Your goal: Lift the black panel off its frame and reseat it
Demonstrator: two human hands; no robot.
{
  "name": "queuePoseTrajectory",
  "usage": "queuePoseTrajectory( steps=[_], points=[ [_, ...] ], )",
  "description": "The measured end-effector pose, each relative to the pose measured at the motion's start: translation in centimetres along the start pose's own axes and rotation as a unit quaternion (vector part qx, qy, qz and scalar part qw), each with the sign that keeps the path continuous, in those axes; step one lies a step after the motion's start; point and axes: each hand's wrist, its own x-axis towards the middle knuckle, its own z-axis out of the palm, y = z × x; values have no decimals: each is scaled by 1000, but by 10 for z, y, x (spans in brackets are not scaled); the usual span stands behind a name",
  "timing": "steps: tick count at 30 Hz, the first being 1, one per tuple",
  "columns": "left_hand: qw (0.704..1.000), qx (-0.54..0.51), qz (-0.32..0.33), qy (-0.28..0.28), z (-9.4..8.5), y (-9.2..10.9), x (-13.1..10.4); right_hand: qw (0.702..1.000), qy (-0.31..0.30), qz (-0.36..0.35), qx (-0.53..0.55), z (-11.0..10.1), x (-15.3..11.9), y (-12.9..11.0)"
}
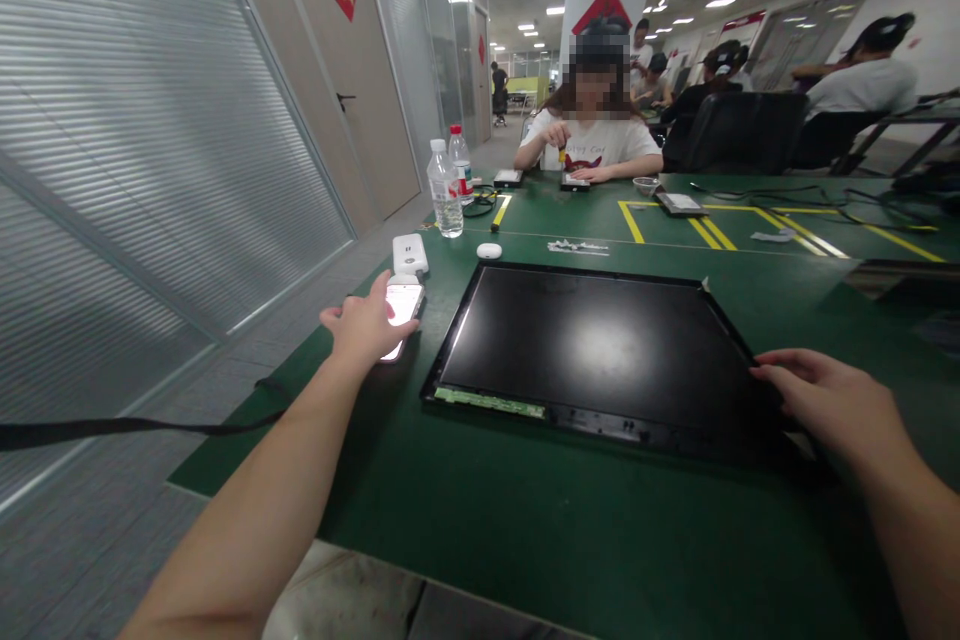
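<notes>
A large black display panel (592, 350) lies face up on the green table, with a green circuit strip (489, 403) along its near left edge. My right hand (836, 400) pinches the panel's right edge between thumb and fingers. To the left, my left hand (364, 322) reaches over a lit smartphone (405, 305) lying on the table. Its fingers are spread across the screen, the thumb towards the phone's right side. Just behind the phone sits a white power bank-like block (409, 254). A small white rounded case (489, 251) rests beyond the panel.
Two plastic bottles (447, 195) stand at the back left near a coiled black cable (480, 207). Opposite sits a person (592, 135) handling a yellow tool over a small device. Yellow tape lines, a drive-like device (681, 204) and cables (825, 195) are on the far table.
</notes>
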Motion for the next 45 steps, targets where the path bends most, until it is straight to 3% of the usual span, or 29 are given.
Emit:
queuePoseTrajectory(
  steps=[7, 12, 17, 26, 29, 32, 34, 37, 40, 45],
  points=[
    [996, -23, 78, 40, 12, 7, -1, 999, 15, -40, 13, 7, 8, 14],
    [972, -58, 223, -35, 33, 21, -8, 998, 21, -50, 20, 11, 13, 20],
    [962, -80, 246, -83, 47, 31, -15, 999, 3, -36, 33, 11, 14, 21],
    [959, -117, 241, -95, 41, 27, -10, 998, 7, -41, 37, 12, 12, 21],
    [953, -207, 197, -96, 35, 27, -11, 998, 12, -46, 46, 16, 14, 24],
    [929, -337, 112, -107, 27, 30, -16, 997, 21, -64, 49, 19, 18, 28],
    [891, -438, 22, -117, 20, 33, -21, 996, 29, -72, 52, 20, 20, 30],
    [804, -567, -87, -158, 9, 40, -31, 995, 42, -70, 49, 22, 20, 31],
    [753, -616, -127, -193, 1, 46, -38, 995, 50, -71, 47, 22, 18, 29],
    [726, -647, -148, -180, 0, 52, -38, 994, 51, -76, 62, 21, 16, 26]
  ],
)
